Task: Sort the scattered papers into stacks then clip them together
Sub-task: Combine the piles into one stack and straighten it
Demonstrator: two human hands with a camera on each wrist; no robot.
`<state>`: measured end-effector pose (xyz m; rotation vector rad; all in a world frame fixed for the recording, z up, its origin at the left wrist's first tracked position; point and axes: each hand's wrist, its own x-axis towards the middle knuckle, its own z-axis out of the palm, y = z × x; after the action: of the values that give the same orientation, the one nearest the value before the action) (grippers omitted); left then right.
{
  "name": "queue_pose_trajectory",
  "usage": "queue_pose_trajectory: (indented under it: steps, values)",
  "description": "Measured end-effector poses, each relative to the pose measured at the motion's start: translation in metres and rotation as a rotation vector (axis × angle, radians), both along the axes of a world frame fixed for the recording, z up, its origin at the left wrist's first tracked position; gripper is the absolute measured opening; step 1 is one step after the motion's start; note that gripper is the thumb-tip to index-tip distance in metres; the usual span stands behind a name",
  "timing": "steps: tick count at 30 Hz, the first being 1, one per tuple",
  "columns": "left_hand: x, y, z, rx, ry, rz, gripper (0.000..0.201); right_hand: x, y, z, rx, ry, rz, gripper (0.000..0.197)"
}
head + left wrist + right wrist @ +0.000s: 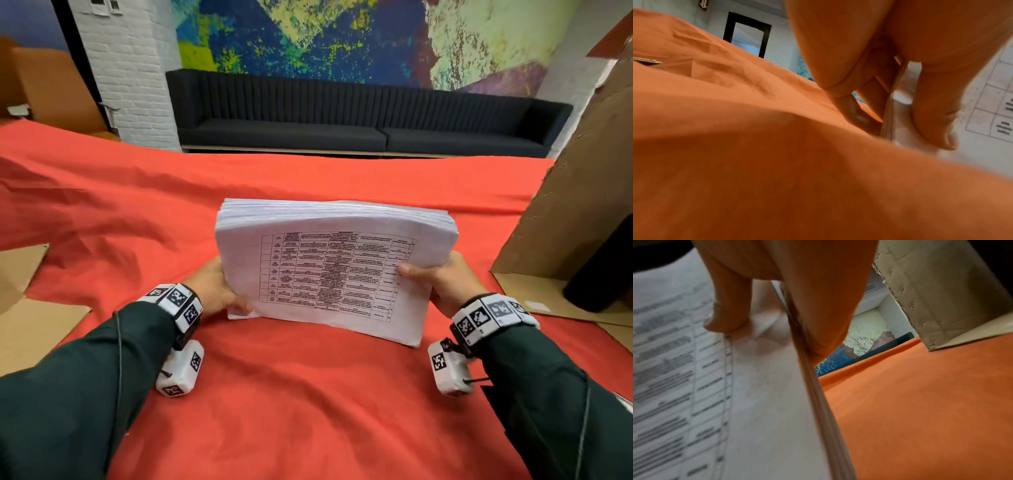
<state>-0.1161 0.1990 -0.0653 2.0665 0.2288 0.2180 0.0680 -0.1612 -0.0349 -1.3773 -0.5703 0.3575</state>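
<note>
1. One thick paper stack (337, 270) stands on its lower long edge on the red-covered bench (308, 404), long axis running left to right, printed table facing the person, top leaning away.
2. Left hand (214, 289) grips the left edge, thumb (935, 104) on the front sheet.
3. Right hand (442, 279) grips the right edge, thumb (729, 308) in front, fingers behind.
4. Cardboard (579, 192) stands at right.

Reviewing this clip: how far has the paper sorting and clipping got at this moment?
Gathering looks done: no loose sheets show on the red cloth. In hand: the left hand and right hand grip one thick paper stack by its sides, stood on its lower edge. Left: clipping; no clip is visible on the stack or cloth.
</note>
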Motion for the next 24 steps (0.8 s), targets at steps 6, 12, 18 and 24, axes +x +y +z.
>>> queue_pose_trajectory:
  steps: [6,12,18,24]
  values:
    - [0.004,-0.012,0.041,-0.421,-0.309,0.107,0.074,0.0,0.0,0.036,0.016,-0.129,-0.071,0.041]
    - [0.012,-0.044,0.108,-0.493,-0.581,0.169,0.049,-0.012,-0.008,0.078,0.119,-0.268,-0.102,0.037]
    - [0.002,-0.053,0.078,-0.393,-0.445,0.167,0.074,-0.02,-0.016,0.021,0.071,-0.094,-0.09,0.06]
    - [-0.004,-0.047,0.046,-0.357,-0.313,0.133,0.057,-0.029,-0.016,0.002,0.088,-0.084,-0.217,0.095]
